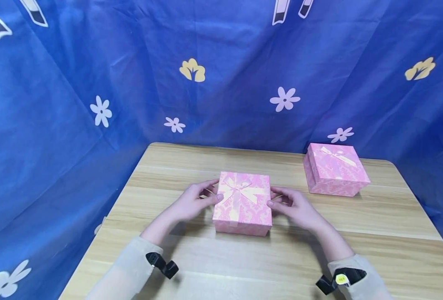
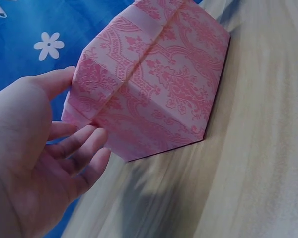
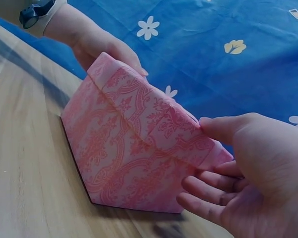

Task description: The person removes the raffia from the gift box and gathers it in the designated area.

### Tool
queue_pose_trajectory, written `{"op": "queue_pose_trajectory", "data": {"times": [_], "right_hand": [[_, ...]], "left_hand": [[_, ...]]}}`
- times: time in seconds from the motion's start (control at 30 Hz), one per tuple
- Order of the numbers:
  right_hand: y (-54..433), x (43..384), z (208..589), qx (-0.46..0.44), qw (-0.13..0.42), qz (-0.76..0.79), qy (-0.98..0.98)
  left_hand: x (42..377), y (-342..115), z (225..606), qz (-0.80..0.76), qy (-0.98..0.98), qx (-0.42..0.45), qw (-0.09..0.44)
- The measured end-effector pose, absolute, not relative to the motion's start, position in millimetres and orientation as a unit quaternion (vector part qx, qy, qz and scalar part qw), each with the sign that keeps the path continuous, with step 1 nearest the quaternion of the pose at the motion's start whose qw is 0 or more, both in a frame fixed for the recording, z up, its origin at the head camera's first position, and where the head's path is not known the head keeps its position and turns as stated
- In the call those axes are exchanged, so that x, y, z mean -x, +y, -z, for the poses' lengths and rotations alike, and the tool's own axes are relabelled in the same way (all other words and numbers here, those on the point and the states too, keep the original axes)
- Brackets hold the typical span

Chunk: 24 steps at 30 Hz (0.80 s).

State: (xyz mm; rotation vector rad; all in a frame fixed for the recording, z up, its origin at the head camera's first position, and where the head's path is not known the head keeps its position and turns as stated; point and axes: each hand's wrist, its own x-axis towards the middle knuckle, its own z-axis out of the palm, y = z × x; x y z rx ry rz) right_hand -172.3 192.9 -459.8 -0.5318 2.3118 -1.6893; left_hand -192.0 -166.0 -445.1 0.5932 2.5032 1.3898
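Gripping the near box [image 1: 244, 212] from opposite sides, the left hand [image 1: 196, 202] and right hand [image 1: 294, 207] flank it on the table [image 1: 240, 262], left of the far box [image 1: 337, 173].

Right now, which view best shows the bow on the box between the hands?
Head view: it looks down on the lid, so the whole bow shows. The left and right wrist views face the sides of the box; neither shows a recognizable bow.
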Motion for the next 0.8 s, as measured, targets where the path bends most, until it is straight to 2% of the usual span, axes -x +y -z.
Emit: {"op": "queue_pose_trajectory", "data": {"times": [0.37, 0.8], "right_hand": [[192.3, 172.8, 460.3, 0.161, 0.170, 0.615, 0.753], [188.3, 172.7, 458.5, 0.115, 0.186, 0.655, 0.723]], "left_hand": [[189.9, -162.5, 444.8, -0.515, 0.828, -0.170, 0.142], [191.2, -158.8, 443.2, -0.559, 0.802, -0.129, 0.164]]}}
